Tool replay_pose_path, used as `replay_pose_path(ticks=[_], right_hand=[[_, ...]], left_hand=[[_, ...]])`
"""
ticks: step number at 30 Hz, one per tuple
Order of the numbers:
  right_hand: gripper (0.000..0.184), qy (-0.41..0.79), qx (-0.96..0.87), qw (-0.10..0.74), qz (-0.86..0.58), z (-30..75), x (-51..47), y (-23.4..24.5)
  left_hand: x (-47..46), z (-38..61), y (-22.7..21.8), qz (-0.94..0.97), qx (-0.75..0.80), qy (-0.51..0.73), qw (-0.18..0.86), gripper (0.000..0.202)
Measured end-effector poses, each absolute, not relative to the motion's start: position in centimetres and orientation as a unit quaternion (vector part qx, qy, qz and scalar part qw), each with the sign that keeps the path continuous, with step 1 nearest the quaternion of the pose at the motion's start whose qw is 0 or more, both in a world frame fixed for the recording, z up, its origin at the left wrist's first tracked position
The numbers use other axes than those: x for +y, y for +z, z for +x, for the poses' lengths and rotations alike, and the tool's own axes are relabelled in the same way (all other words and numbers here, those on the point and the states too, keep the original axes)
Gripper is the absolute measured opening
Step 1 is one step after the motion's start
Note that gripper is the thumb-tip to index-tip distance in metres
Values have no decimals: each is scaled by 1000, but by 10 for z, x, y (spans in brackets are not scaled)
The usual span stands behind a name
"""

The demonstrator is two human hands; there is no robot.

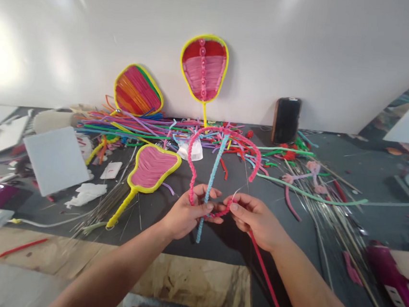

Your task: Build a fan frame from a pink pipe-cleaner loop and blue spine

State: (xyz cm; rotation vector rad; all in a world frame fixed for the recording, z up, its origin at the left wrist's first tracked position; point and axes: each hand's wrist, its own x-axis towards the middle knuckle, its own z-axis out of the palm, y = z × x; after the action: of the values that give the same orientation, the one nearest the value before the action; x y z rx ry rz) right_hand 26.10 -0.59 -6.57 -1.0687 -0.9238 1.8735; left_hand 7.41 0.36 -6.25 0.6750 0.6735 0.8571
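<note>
Between my hands is a fan-shaped frame of twisted pink pipe cleaner (190, 154), its outline open at the right side. A twisted light-blue pipe cleaner stem (214, 173) runs down its middle from the top curve. My left hand (187, 212) pinches the frame where the stem crosses its lower edge. My right hand (254, 214) pinches the pink strand at the lower right, beside a bare thin wire end. From under that hand a long pink pipe cleaner (268, 280) trails down toward me.
A pink fan with yellow rim (156, 168) lies at left. Another pink-and-red fan (203, 69) and a striped fan (138, 89) lean on the white wall. Behind lie loose pipe cleaners (149, 126) and a phone (286, 120). Wires (314, 217) and a purple device (395, 278) are at right.
</note>
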Motion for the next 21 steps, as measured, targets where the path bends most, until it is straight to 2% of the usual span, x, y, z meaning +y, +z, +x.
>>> replay_pose_path(ticks=[21], right_hand=[[35, 712, -329, 430, -447, 257, -4, -69]], left_hand=[[1, 74, -69, 409, 277, 421, 761, 10]])
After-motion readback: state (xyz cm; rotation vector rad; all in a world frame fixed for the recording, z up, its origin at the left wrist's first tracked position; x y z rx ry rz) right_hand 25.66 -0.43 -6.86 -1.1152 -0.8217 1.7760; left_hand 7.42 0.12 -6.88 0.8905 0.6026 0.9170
